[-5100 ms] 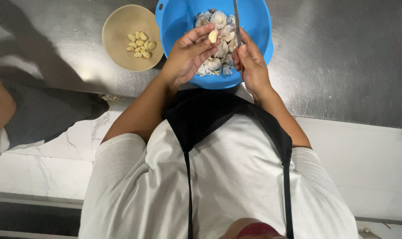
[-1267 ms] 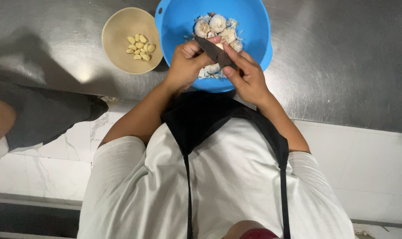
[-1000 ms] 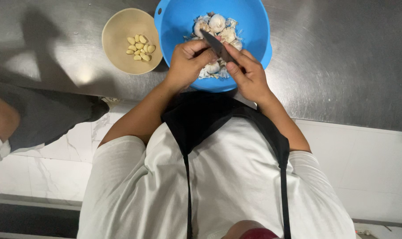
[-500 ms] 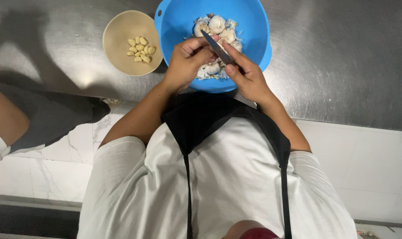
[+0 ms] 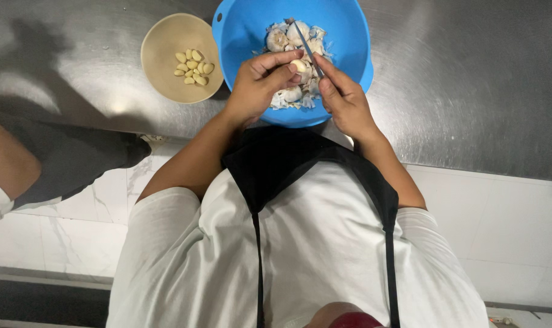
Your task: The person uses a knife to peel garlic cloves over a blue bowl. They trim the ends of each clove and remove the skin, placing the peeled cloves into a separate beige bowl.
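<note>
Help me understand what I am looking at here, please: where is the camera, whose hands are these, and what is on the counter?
The camera sits on a person's head and looks straight down, so you see their white shirt and black apron below and both bare hands above, over a steel counter. There is no machine here. The left hand pinches a garlic clove between thumb and fingers. The right hand holds a small knife with its blade against that clove. Both hands work over a blue bowl that holds garlic bulbs and papery skins. Beside it, to the left, stands a beige bowl with a small heap of peeled cloves. At the left edge, another person's arm and dark clothing show.
</note>
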Available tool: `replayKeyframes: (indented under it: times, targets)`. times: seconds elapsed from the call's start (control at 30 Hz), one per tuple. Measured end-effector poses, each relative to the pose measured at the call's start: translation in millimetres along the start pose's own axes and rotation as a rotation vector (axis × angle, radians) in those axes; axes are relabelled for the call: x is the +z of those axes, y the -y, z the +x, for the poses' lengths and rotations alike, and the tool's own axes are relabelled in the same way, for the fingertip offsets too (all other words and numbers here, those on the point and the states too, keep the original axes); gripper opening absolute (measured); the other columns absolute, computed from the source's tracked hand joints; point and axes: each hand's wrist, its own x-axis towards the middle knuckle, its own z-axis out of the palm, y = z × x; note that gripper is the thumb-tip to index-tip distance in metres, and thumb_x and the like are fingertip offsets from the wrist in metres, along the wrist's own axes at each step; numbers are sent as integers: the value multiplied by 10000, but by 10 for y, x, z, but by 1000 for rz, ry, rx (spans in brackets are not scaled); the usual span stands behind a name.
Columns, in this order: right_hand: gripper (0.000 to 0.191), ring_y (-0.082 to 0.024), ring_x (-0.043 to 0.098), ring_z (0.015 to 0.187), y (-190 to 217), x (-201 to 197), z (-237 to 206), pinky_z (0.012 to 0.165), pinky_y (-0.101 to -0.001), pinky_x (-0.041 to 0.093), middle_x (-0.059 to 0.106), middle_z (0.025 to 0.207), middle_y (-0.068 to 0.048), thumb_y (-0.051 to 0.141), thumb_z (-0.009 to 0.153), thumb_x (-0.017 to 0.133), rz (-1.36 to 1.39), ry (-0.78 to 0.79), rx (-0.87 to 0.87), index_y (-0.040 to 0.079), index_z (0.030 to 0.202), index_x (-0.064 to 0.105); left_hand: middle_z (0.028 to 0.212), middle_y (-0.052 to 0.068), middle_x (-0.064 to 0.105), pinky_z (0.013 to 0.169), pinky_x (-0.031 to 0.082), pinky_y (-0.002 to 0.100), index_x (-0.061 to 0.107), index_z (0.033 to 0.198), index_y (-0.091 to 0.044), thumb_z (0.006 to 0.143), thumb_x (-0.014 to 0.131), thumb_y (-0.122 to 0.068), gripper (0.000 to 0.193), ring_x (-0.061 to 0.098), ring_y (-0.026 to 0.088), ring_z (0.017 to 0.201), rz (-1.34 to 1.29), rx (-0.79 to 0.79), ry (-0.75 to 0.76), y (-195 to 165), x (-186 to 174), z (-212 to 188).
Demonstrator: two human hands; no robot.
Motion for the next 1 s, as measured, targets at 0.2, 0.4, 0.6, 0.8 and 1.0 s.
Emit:
replayKeyframes:
  times: [0.2, 0.4, 0.6, 0.8, 1.0]
  targets:
    - [549, -152, 572, 1199, 140, -12, -75, 1017, -304, 466, 529, 1447, -93, 321, 1129, 572, -332, 192, -361, 99, 1590, 376, 1145, 66, 723, 939, 596, 284, 604, 1356, -12, 1051, 677, -151, 344, 697, 125, 1036, 214, 169, 170, -57, -75, -48]
    - [524, -148, 605, 1141, 101, -43, -45, 1024, -303, 488, 655, 1305, -66, 342, 1131, 556, -355, 174, -252, 138, 1605, 461, 1148, 55, 725, 957, 584, 283, 647, 1343, -17, 1054, 693, -158, 324, 679, 126, 1049, 146, 126, 183, -9, -110, -21]
    - [588, -74, 460, 769, 14, -98, -56, 714, -241, 418, 530, 914, 17, 359, 1091, 572, -71, 223, -74, 148, 1625, 441, 1172, 56, 737, 951, 605, 289, 652, 1325, -22, 1032, 700, -175, 334, 703, 135, 1044, 143, 125, 150, 25, -106, -16]
    - [520, -79, 518, 886, 9, -74, -45, 814, -230, 460, 616, 1086, 4, 322, 1174, 540, -216, 222, -275, 129, 1639, 412, 1174, 86, 739, 952, 598, 298, 645, 1336, -7, 1056, 688, -175, 330, 702, 147, 1062, 127, 131, 155, 38, -108, -15]
    - [543, -59, 473, 705, 4, -64, -27, 652, -223, 453, 533, 880, 31, 398, 1125, 503, -165, 194, -166, 135, 1599, 460, 1176, 111, 744, 959, 625, 313, 644, 1304, 24, 1048, 686, -178, 329, 731, 171, 1052, 114, 104, 128, 40, -97, -14]
